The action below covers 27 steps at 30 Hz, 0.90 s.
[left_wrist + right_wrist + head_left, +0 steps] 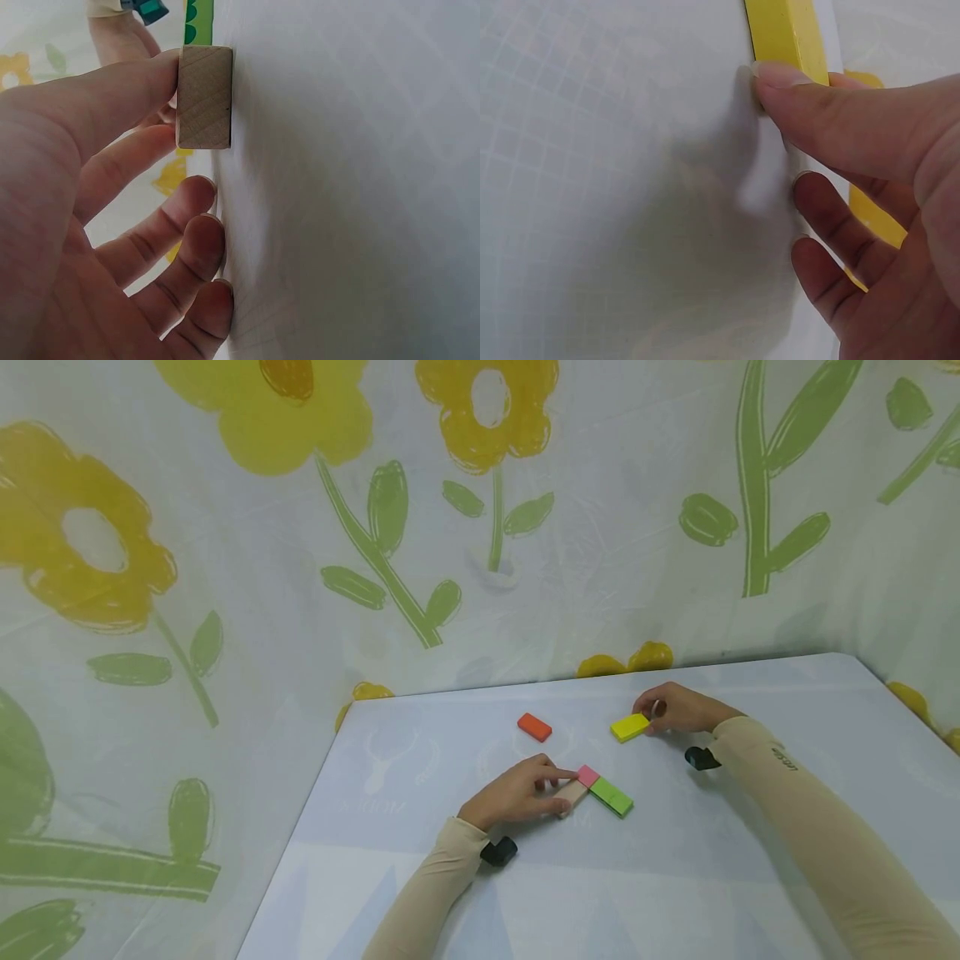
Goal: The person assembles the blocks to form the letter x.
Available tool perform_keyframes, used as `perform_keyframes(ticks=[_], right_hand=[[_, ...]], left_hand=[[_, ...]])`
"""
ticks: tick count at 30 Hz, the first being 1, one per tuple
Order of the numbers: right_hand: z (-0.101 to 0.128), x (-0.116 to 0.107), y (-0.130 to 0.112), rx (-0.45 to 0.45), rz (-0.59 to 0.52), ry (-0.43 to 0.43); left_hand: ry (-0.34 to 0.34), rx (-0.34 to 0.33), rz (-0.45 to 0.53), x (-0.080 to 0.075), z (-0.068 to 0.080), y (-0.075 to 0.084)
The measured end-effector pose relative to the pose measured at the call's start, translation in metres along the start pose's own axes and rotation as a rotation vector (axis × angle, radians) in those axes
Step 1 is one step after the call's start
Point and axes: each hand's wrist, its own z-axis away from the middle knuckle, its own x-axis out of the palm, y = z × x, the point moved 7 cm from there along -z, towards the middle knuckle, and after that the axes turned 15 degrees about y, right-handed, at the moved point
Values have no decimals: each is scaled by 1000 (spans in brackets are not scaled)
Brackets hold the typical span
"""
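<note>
My left hand [558, 789] rests on the table and pinches a plain wooden block [572, 794] between thumb and forefinger. That block lies flat in a row with a pink block [588, 775] and a green block [612, 797]. The left wrist view shows the wooden block [204, 97] end-on between the fingers of the left hand [171, 105], with the green block [199, 19] beyond. Farther back, my right hand [651, 714] grips a yellow block [629, 727] at its right end. In the right wrist view the thumb of the right hand [795, 127] presses the yellow block [784, 34].
An orange block [534, 727] lies alone left of the yellow one. The table [420, 893] has a pale patterned cloth; its left edge runs diagonally and its back edge meets a flowered curtain [225, 568].
</note>
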Motion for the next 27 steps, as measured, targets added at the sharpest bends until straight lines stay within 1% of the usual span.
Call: perform_keyframes(ticks=[4, 17, 27], right_hand=[[1, 1, 1, 11, 6, -4], [0, 5, 3, 4, 11, -29], [6, 7, -6, -6, 8, -31]], left_hand=[[-1, -3, -2, 0, 0, 1], [-9, -11, 19, -1, 0, 1], [-9, -12, 19, 0, -1, 1]])
